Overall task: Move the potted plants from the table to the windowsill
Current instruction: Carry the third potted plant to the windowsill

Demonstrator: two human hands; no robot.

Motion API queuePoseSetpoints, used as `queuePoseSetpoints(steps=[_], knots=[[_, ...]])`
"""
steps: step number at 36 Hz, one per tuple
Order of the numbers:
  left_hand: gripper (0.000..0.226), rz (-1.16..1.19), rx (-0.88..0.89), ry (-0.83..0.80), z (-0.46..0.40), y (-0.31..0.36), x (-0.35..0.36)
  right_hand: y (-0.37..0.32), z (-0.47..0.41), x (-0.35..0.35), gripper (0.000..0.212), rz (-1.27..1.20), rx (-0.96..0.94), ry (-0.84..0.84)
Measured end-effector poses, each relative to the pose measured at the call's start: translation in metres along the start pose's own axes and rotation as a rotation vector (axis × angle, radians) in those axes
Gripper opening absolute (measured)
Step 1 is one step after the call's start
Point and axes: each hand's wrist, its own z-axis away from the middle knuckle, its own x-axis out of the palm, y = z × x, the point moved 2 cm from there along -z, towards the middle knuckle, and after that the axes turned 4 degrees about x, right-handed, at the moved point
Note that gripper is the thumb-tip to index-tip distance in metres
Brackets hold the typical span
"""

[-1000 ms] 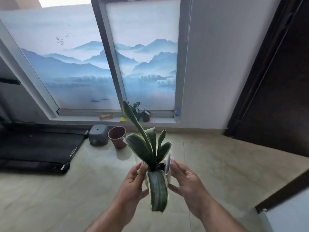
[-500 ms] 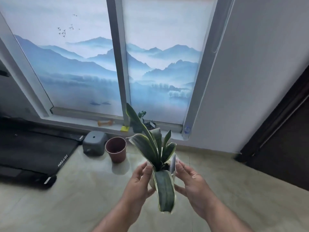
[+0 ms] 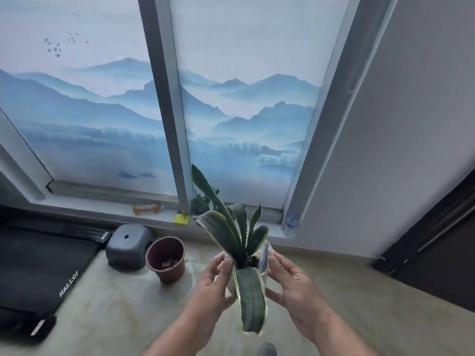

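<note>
I hold a potted plant [image 3: 239, 235] with long green, cream-edged leaves in front of me, above the floor. Its small pale pot is mostly hidden by one drooping leaf and my fingers. My left hand [image 3: 212, 283] grips the pot's left side and my right hand [image 3: 293, 286] its right side. Ahead lies the low white windowsill [image 3: 102, 208], under a window covered by a blue mountain-print blind. A small dark potted plant [image 3: 201, 202] stands on the sill behind the held leaves.
On the sill lie an orange dumbbell [image 3: 146, 208], a yellow block [image 3: 182, 219] and a clear bottle [image 3: 290, 223] in the right corner. On the floor below stand an empty brown pot [image 3: 166, 258] and a grey stool [image 3: 128, 246]. A black treadmill [image 3: 38, 268] lies left.
I have moved closer to the window: the sill, brown pot and stool look larger and nearer. Both hands keep the same hold on the plant.
</note>
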Motion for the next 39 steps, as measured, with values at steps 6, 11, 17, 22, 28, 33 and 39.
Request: queuePoseSetpoints(steps=[6,11,17,22,28,33,39], knots=[[0.037,-0.053,-0.072,0.016,-0.098,0.010,0.035,-0.036,-0.089,-0.032,0.034,-0.036,0.021,0.018],[0.033,-0.101,-0.126,-0.044,-0.184,0.013,0.065,-0.063,-0.169,-0.065,0.033,-0.049,0.031,0.012],[0.034,-0.130,-0.159,-0.092,-0.274,0.016,0.087,-0.089,-0.258,-0.090,0.029,-0.007,0.072,0.029],[0.029,-0.108,-0.173,-0.106,-0.348,0.015,0.094,-0.095,-0.329,-0.099,0.036,-0.016,0.108,0.095],[0.034,-0.086,-0.202,-0.146,-0.439,0.000,0.085,-0.093,-0.407,-0.100,0.034,-0.023,0.140,0.149],[0.048,-0.106,-0.239,-0.162,-0.511,-0.027,0.072,-0.081,-0.476,-0.102,0.029,-0.043,0.165,0.159],[0.034,-0.110,-0.300,-0.137,-0.579,-0.070,0.061,-0.059,-0.552,-0.116,0.039,-0.015,0.203,0.158]])
